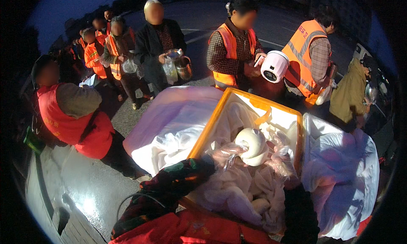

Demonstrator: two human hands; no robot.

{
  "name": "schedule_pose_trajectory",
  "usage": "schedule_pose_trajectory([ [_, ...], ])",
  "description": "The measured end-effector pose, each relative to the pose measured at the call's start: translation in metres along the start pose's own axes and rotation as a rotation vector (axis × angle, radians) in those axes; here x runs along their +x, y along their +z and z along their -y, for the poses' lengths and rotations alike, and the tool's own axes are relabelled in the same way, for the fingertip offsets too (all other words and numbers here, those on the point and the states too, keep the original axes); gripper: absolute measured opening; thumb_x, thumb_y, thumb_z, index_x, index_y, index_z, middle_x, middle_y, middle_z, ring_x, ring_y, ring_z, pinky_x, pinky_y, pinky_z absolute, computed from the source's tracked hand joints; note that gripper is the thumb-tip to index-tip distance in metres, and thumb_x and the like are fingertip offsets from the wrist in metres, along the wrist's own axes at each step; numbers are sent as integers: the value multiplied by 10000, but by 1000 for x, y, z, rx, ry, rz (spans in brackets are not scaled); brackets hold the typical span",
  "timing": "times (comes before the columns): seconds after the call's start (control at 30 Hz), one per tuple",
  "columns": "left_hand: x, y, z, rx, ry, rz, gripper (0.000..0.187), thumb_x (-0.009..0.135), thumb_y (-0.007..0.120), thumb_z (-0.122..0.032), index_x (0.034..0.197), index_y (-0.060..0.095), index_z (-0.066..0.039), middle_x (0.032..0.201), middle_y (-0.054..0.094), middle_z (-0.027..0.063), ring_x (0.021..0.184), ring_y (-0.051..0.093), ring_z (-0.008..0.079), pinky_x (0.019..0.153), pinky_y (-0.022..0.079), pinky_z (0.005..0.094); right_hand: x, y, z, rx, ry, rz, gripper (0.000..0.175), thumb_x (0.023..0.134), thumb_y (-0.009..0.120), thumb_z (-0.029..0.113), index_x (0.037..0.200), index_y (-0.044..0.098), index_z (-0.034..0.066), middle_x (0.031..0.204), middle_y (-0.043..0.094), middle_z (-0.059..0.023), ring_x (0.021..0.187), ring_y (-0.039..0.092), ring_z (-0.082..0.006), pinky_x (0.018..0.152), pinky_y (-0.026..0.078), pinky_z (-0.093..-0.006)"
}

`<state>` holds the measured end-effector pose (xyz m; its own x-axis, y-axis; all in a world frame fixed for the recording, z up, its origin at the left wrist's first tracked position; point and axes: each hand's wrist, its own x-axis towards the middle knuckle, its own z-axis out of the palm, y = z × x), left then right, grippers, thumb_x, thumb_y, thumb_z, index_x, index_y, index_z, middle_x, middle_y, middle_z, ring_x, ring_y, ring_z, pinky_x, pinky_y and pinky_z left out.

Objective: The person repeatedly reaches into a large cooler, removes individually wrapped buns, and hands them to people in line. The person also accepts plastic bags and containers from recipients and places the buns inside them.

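Both of my hands wear clear plastic gloves above an open foam box with an orange rim (209, 124), lined with white cloth. My left hand (227, 151) grips the left side of pale, rounded steamed buns (252, 142), which look stacked together. On their right side my right hand (277, 158) holds them too, its fingers partly hidden by the buns and the glove's folds. Below my hands, more pale buns (260, 205) lie among the cloth folds.
White cloth (175, 135) covers a container on the left; another cloth-covered foam box (340, 167) stands on the right. A person in a checked sleeve holds a white lidded pot (275, 66) beyond the box. A person in a red vest (73, 116) stands left, and several people queue behind.
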<state>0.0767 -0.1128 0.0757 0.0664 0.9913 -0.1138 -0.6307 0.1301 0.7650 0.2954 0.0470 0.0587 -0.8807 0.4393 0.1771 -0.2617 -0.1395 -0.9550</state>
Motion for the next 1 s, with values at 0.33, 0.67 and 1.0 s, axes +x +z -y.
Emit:
schedule_pose_trajectory([
  [0.33, -3, 16, 27, 590, 97, -165, 579, 828, 745, -193, 1301, 477, 6, 1146, 604, 71, 1049, 554, 146, 871, 487, 298, -18, -35, -57, -300, -3, 239, 379, 960, 535, 229, 1302, 488, 70, 1231, 585, -142, 1086, 599, -229, 951, 485, -352],
  [0.67, 0, 15, 35, 908, -27, -76, 603, 936, 499, -547, 1273, 532, -48, 1193, 601, 97, 1073, 569, 193, 907, 483, 370, -13, -28, -61, -503, -84, 156, 295, 990, 481, 195, 1222, 590, 49, 1211, 609, -146, 1092, 600, -224, 965, 472, -344],
  [1.0, 31, -39, 75, 66, 144, -195, 514, 1034, 378, -382, 1377, 427, -3, 1223, 568, 38, 1119, 516, 124, 980, 409, 240, -26, -14, -45, -642, -322, 121, 407, 901, 573, 96, 1297, 515, 28, 1288, 547, -149, 1208, 509, -301, 1034, 394, -398],
])
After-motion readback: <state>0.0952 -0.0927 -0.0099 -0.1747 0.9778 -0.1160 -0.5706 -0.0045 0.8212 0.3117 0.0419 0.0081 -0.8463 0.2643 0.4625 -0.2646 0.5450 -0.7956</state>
